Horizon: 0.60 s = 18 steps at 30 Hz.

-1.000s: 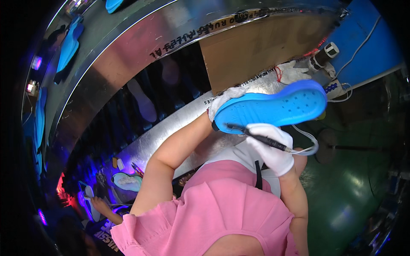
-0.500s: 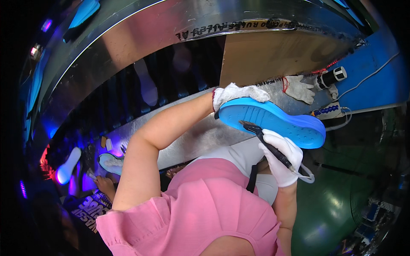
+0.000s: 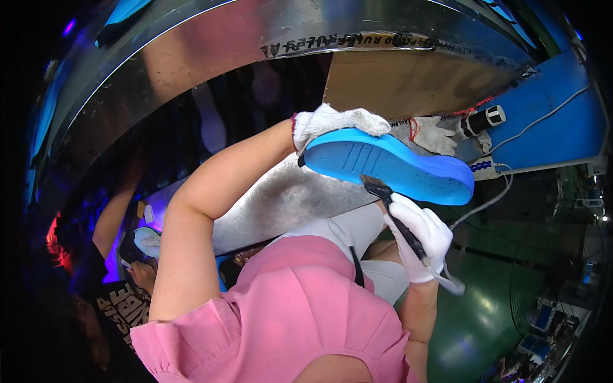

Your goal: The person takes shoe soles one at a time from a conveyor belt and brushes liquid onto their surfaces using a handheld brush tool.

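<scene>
Inspector: Pink sleeve and shoulder [image 3: 281,319] fill the near foreground. Just beyond it, the right hand [image 3: 423,235], in a white glove, is closed around the dark handle of a brush [image 3: 394,214].

Clerk: Where does the brush end?

Inspector: Its bristle head rests against the lower edge of a blue shoe sole [image 3: 389,166], near the middle of its length. The sole is held tilted, tread pattern facing the camera, above a worn metal table [image 3: 281,201].

Clerk: And the other hand?

Inspector: The left hand [image 3: 335,121], also in a white glove, grips the sole at its left end, fingers curled over the top edge.

Clerk: Further out?

Inspector: A spare white glove [image 3: 434,135] lies behind the sole, beside a black cylindrical tool [image 3: 479,121] with a white cable, against a blue panel [image 3: 549,121]. A brown board [image 3: 408,83] stands behind. Far left, another person's hand [image 3: 143,274] works beside a pale sole [image 3: 148,241].
</scene>
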Available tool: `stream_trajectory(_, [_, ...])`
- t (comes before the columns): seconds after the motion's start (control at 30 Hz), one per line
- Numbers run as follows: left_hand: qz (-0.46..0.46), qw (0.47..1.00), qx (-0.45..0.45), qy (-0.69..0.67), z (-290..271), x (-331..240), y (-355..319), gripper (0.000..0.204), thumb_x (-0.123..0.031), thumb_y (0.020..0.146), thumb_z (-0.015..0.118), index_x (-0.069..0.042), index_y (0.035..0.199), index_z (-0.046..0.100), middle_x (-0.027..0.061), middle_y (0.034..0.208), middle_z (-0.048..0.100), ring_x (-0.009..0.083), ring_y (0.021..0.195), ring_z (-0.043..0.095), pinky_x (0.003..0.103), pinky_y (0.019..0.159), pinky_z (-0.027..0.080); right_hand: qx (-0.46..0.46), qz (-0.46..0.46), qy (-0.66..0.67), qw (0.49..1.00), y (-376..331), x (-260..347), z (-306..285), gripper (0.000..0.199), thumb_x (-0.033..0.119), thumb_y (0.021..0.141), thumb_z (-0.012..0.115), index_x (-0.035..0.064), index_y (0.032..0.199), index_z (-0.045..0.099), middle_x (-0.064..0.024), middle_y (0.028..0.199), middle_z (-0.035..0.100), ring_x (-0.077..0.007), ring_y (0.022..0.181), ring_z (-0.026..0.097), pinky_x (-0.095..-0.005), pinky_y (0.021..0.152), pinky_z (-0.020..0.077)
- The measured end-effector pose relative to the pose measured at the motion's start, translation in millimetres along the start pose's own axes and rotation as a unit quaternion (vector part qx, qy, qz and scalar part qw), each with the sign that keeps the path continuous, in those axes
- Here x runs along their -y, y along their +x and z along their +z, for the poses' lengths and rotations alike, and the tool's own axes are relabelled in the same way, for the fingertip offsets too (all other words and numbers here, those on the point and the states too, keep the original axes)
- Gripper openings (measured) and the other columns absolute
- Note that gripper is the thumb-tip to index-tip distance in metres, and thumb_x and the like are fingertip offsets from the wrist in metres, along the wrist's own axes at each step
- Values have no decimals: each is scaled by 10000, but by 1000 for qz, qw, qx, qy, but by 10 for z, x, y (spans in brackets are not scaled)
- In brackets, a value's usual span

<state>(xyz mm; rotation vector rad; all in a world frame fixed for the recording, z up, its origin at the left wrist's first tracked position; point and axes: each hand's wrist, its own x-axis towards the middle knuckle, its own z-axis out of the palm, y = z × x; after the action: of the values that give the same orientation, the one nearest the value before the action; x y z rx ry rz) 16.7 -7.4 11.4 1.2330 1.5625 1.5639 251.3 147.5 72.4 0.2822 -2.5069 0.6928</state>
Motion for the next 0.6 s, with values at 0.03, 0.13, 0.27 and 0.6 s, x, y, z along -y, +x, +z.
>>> stream_trajectory(0.03, [-288,954,7,-87,31,-536,7,379,-226,1014,456,-185,1382,538,130,1441,472,293,1339,462,405,1131,349,-1,5,-7,1000,-22,21,-28,308,18,670,819,81,954,719,-123,1003,736,-221,589,610,-291,563,505])
stream_trajectory(0.13, [266,956,89,84,-237,450,-41,372,-208,990,522,-186,1360,549,126,1419,500,269,1334,473,388,1133,356,93,-34,-55,994,9,163,-97,285,1,668,815,58,930,718,-146,1020,734,-236,621,640,-299,592,513])
stream_trajectory(0.27, [254,962,87,55,-333,422,-21,358,-231,998,510,-175,1347,572,113,1429,492,266,1358,442,394,1147,336,49,0,-54,997,101,53,-137,301,-11,669,805,79,942,715,-147,1024,732,-232,628,621,-305,584,506])
stream_trajectory(0.6, [-139,953,-217,-159,-87,-45,-903,306,-343,963,557,-74,1065,658,87,1038,658,191,957,613,343,891,488,-7,-36,171,985,44,58,-16,265,82,698,822,4,912,686,-170,919,725,-252,698,662,-316,655,513])
